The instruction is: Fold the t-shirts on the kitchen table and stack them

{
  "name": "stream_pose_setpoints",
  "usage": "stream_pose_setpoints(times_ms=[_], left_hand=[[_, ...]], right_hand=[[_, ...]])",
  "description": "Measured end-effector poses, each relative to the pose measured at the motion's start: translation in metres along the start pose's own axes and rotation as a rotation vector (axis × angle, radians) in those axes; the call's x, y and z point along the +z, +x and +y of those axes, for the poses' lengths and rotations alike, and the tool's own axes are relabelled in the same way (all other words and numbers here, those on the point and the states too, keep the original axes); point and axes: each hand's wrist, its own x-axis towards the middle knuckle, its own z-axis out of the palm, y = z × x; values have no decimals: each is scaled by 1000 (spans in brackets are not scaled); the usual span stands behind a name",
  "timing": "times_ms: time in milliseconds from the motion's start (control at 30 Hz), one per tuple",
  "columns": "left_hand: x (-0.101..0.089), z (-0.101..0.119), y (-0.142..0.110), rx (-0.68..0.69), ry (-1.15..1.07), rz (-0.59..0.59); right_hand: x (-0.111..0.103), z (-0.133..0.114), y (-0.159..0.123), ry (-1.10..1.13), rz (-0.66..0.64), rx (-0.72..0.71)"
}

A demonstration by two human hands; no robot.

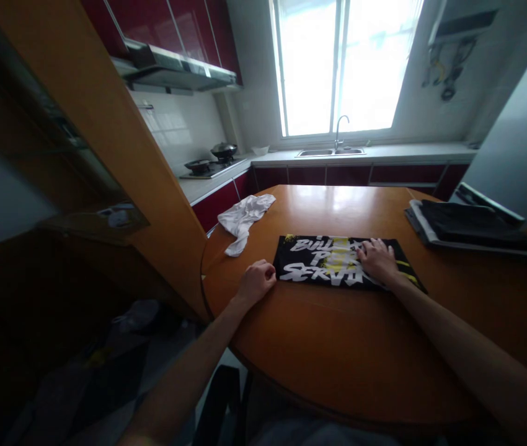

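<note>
A folded black garment with white and yellow lettering lies on the round wooden table. My right hand rests flat on its right part, fingers spread. My left hand is curled into a loose fist at the garment's left edge, pinching or touching the fabric there. Whether it grips the cloth is hard to tell.
A crumpled white cloth lies at the table's far left. A stack of dark folded items on a tray sits at the far right. Behind are a kitchen counter with a sink, a stove and a bright window.
</note>
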Motion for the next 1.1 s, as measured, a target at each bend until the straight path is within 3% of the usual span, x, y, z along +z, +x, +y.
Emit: stream_pose_setpoints(times_ms=[300, 467, 633, 833, 967, 1100], left_hand=[[1, -11, -7, -106, -104, 11], [5, -14, 7, -203, -177, -18], [11, -11, 28, -266, -67, -136], [12, -14, 25, -309, 51, -101], [8, -19, 28, -301, 109, -168], [6, -9, 53, -219, 144, -72]], right_hand=[[2, 2, 2, 3, 2, 7], [0, 0, 1, 4, -2, 8], [0, 0, 1, 9, 4, 15], [0, 0, 1, -1, 12, 12], [-1, -1, 0, 8, 16, 17], [-2, -1, 0, 16, 5, 15]])
